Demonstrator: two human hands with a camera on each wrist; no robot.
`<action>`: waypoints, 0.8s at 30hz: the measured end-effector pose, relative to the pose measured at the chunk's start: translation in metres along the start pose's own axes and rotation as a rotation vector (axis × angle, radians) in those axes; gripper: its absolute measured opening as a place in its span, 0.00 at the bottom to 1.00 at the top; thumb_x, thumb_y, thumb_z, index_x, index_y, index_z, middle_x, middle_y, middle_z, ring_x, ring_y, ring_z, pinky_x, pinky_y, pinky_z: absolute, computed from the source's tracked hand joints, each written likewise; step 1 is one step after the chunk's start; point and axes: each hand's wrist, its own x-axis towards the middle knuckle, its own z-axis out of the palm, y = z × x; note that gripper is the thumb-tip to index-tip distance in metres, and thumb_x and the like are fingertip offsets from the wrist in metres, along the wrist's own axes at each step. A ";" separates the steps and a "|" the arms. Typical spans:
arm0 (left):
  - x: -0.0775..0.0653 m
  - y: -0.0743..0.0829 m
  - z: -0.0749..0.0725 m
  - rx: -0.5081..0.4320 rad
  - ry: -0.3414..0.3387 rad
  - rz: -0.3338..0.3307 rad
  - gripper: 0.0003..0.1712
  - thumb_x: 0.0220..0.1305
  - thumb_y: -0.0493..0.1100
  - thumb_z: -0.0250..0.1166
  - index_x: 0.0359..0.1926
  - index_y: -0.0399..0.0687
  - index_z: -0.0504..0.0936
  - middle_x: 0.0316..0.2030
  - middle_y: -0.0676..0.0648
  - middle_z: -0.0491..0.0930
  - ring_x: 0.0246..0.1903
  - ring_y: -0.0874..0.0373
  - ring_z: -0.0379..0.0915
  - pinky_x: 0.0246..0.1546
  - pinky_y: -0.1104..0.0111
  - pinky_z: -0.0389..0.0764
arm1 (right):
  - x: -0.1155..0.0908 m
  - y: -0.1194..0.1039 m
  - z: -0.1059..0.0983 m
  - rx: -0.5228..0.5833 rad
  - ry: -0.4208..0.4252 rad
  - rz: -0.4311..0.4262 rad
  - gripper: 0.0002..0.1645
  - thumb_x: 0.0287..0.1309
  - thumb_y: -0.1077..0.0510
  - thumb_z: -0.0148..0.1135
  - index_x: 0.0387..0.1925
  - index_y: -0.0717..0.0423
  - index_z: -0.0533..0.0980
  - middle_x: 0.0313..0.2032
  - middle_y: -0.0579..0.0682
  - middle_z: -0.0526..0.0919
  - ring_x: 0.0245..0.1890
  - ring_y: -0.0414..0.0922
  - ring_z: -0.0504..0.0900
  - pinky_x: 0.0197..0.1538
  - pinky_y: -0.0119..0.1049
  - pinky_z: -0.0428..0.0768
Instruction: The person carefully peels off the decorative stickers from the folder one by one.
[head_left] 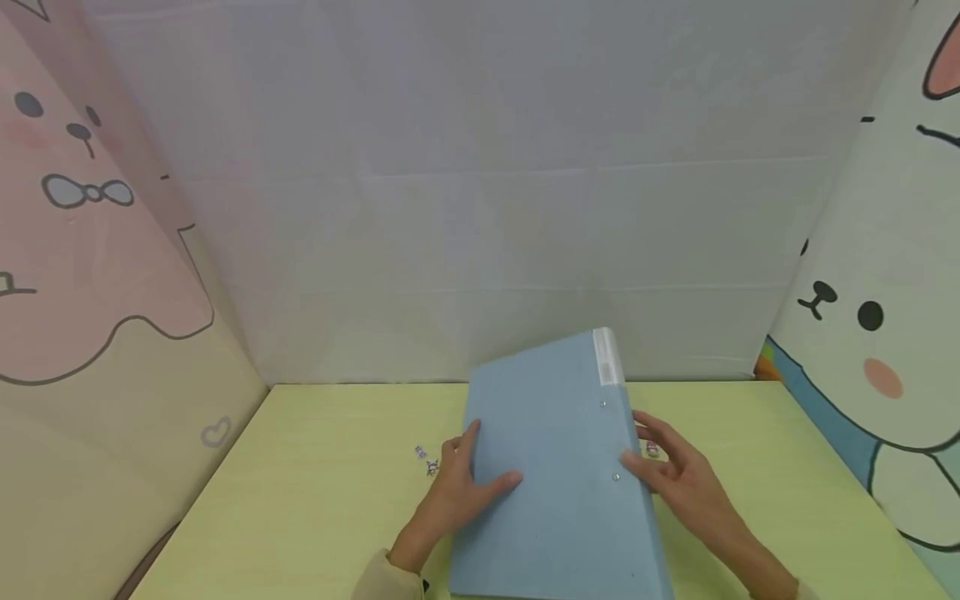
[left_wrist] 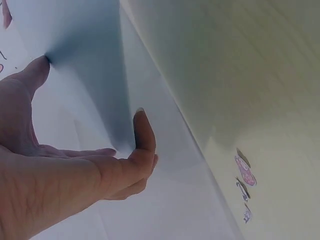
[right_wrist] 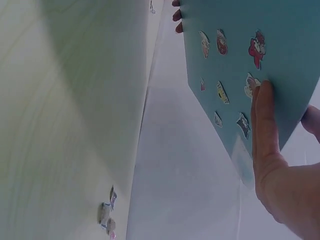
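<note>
A blue file folder [head_left: 555,458] with a white label at the top of its spine is held tilted above the table. My left hand [head_left: 457,492] grips its left edge, thumb on the upper face and fingers curled behind the edge in the left wrist view. At the spine, my right hand [head_left: 686,483] holds the folder between thumb and fingers. The right wrist view shows its fingers [right_wrist: 266,117] lying along the underside, where several cartoon stickers [right_wrist: 222,93] are stuck. Part of the underside is outside that view.
Small stickers [head_left: 432,467] lie on the yellow table [head_left: 322,467] left of the folder, and a pink one [head_left: 652,448] lies near the right hand. A white cloth wall [head_left: 465,200] stands behind the table, with cartoon-printed curtains [head_left: 847,375] at both sides.
</note>
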 end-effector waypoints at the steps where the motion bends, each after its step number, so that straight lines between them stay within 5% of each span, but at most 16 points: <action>1: -0.001 0.001 0.001 0.007 0.002 -0.009 0.60 0.59 0.66 0.73 0.80 0.44 0.54 0.72 0.26 0.53 0.65 0.31 0.65 0.58 0.34 0.70 | -0.001 -0.001 0.000 0.006 -0.003 -0.015 0.36 0.72 0.54 0.63 0.76 0.50 0.61 0.68 0.66 0.69 0.48 0.47 0.86 0.45 0.42 0.86; 5: -0.005 0.004 0.004 0.030 0.023 -0.005 0.58 0.57 0.68 0.73 0.80 0.53 0.57 0.76 0.30 0.47 0.67 0.30 0.62 0.52 0.25 0.65 | -0.005 -0.006 0.000 0.043 -0.027 -0.096 0.35 0.75 0.59 0.59 0.77 0.52 0.59 0.67 0.66 0.70 0.48 0.41 0.86 0.44 0.39 0.86; 12: -0.007 0.007 0.009 -0.020 0.029 0.071 0.55 0.58 0.67 0.73 0.80 0.56 0.60 0.76 0.30 0.48 0.67 0.31 0.62 0.57 0.34 0.71 | -0.012 -0.014 -0.002 0.087 -0.118 -0.260 0.35 0.79 0.65 0.47 0.81 0.53 0.52 0.62 0.32 0.75 0.52 0.39 0.84 0.44 0.39 0.86; 24: -0.010 0.012 0.021 -0.032 0.004 0.040 0.55 0.58 0.68 0.72 0.79 0.57 0.61 0.74 0.28 0.51 0.65 0.31 0.64 0.56 0.33 0.70 | -0.019 -0.017 0.008 0.264 -0.344 -0.383 0.34 0.81 0.68 0.28 0.82 0.57 0.39 0.74 0.29 0.60 0.67 0.34 0.71 0.55 0.37 0.81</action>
